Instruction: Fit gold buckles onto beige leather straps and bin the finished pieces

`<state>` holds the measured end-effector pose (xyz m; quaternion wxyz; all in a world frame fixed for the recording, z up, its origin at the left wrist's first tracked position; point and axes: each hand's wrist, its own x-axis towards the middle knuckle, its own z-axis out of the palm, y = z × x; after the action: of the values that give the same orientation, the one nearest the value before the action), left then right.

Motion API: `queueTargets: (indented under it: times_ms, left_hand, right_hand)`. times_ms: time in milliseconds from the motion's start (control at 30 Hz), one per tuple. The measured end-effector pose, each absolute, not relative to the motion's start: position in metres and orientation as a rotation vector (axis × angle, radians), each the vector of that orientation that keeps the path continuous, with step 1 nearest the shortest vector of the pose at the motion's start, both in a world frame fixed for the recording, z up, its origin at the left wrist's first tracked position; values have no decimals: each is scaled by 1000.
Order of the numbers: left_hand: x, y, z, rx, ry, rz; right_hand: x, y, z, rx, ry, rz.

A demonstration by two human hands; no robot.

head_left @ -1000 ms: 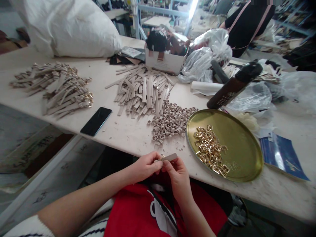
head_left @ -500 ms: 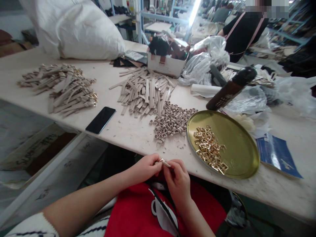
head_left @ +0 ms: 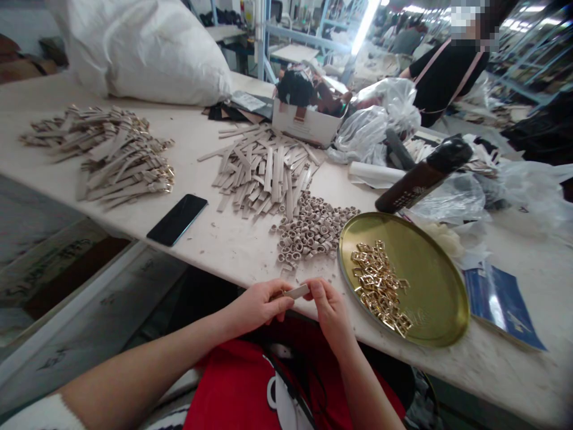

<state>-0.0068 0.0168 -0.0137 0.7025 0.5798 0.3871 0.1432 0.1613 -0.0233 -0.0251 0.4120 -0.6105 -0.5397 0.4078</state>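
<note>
Left hand: I see it pinching a short beige leather strap.
Right hand: pinches the strap's other end.
Strap position: near edge of pale worktable, near round gold tray.

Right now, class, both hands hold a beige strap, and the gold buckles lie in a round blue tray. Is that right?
No: the tray is gold-coloured, not blue, as the head view shows. The left hand and right hand do hold the beige strap, and the gold buckles lie in that round tray.
</note>
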Motion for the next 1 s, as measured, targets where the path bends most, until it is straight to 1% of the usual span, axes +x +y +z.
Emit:
queueTargets:
  times_ms: [67, 133, 200, 267, 333, 400, 500, 567, 633, 800, 1000]
  left_hand:
    - [-7, 24, -17, 1281, 945, 349]
    - [-7, 31, -21, 1228, 1033, 377]
    - [-8, 35, -26, 1194, 1072, 371]
    - [-9, 37, -31, 1195, 1086, 354]
    - [-8, 37, -33, 1229, 1100, 352]
    - [-4, 38, -32, 1292, 1110, 375]
    - [4, 39, -27, 1415, 1091, 426]
    - [9, 39, -22, 1491, 1075, 424]
    - [11, 37, -18, 1547, 1065, 387]
    - [4, 29, -5, 1656, 1038, 258]
    - [3, 17, 9, 1701, 981, 201]
  right_hand:
    - [163, -3, -32, -1659, -1476, 776]
    - [160, 14, -41, -1735, -1642, 623]
    - [157, 26, -49, -1792, -1738, 545]
    - [156, 30, -54, -1812, -1718, 525]
    - [160, 28, -57, -1793, -1572, 616]
    - [166, 23, -55, -1734, -1330, 853]
    - [171, 12, -45, -1534, -987, 1283]
    - [171, 3, -38, -1425, -863, 1418]
    - [169, -5, -33, -1400, -825, 1421]
    - [164, -22, -28, -1377, -801, 1310]
    - [159, -36, -21, -1309, -790, 1503]
